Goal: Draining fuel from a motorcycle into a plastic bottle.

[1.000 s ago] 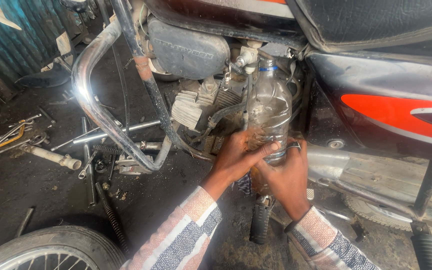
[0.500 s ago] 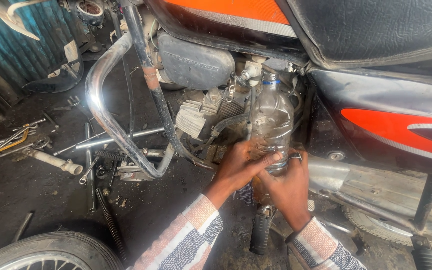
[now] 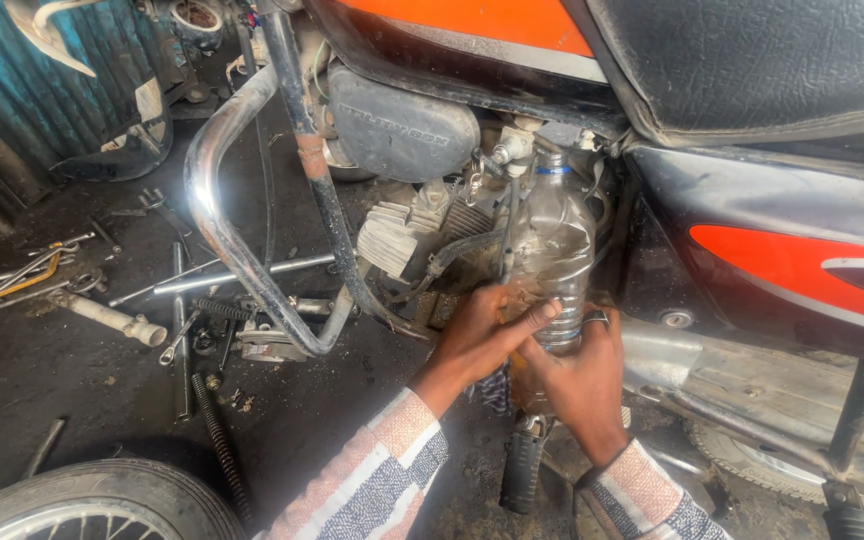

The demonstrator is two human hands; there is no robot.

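Two hands meet low on a clear plastic bottle point(image 3: 550, 255), and their fingers are the first thing to log. Left hand point(image 3: 479, 330): fingers point(image 3: 537, 312) together, laid flat across the front of the bottle's lower part, thumb side hidden, so it presses rather than wraps. Right hand point(image 3: 577, 385): cupped under and behind the base, a ring showing on one finger, fingers curled against the bottle; the pair reads as clamped on it from two sides, probably to carry its weight and keep it upright. Bottle stands vertical, blue-ringed neck up, just below the fuel tap point(image 3: 510, 148) and a thin hose point(image 3: 508, 230) that runs down its side, a position that suits catching liquid from above; contents look murky and low. Bottle sits beside the finned engine point(image 3: 422, 225) of an orange-and-black motorcycle point(image 3: 752, 250), behind the chrome crash bar point(image 3: 222, 230). A footpeg point(image 3: 522, 470) hangs just beneath the hands. Further out on the dark oily floor point(image 3: 42, 380): scattered rods, springs and wrenches point(image 3: 112, 300) toward the left edge, a tyre point(image 3: 102, 505) at the lower left corner.
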